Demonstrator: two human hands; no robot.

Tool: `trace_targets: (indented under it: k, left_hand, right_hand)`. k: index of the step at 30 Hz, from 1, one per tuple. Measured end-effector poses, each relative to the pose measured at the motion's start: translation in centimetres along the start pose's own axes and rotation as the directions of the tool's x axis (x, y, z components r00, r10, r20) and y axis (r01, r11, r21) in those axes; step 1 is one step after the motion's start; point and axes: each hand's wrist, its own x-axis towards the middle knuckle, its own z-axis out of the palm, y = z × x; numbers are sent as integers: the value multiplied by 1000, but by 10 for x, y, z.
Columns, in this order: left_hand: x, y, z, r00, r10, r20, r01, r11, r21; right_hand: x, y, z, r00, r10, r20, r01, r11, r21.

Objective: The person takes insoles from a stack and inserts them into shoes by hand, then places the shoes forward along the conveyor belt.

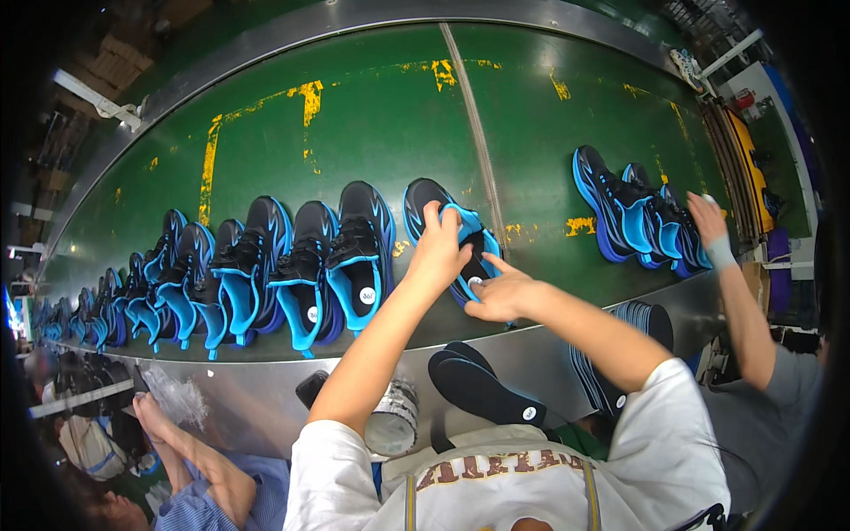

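Observation:
A black and blue sneaker (426,191) lies on the green work surface in front of me, toe pointing away. My left hand (437,254) is closed around its blue-lined tongue and opening. My right hand (503,290) is at the heel end, thumb and index finger on either side of a black insole (478,262) that lies partly inside the shoe. A round white sticker shows on the insole's heel. Fingers of both hands partly hide the shoe's opening. Closer to my body, a small stack of black insoles (474,382) rests on the metal ledge.
A long row of matching sneakers (359,232) stands to the left, and several more (611,208) to the right. A co-worker's hand (708,221) touches that right group. Another person's forearms (190,442) are at lower left. A can (391,420) and more insoles (646,327) lie along the ledge.

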Motion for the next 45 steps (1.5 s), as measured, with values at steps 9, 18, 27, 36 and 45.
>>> trace_targets:
  k: [9, 18, 27, 36, 45]
  left_hand:
    - [-15, -1, -6, 987, 87, 137, -82, 996, -41]
    - [-6, -6, -25, 920, 254, 298, -372, 332, 867]
    - [-6, 14, 10, 874, -166, 456, -459, 24, 888]
    - [36, 48, -46, 852, -136, 506, -244, 751, 613]
    - [-102, 93, -95, 991, -103, 81, 99, 994, 46]
  right_hand:
    - [-30, -5, 112, 231, 107, -967, 229, 960, 161]
    - [-21, -14, 88, 275, 36, -961, 285, 951, 118]
    - [-13, -2, 83, 540, -52, -840, -8, 998, -67]
    - [-19, 21, 63, 639, -21, -769, 159, 982, 105]
    - [-118, 189, 74, 602, 379, -703, -84, 905, 417]
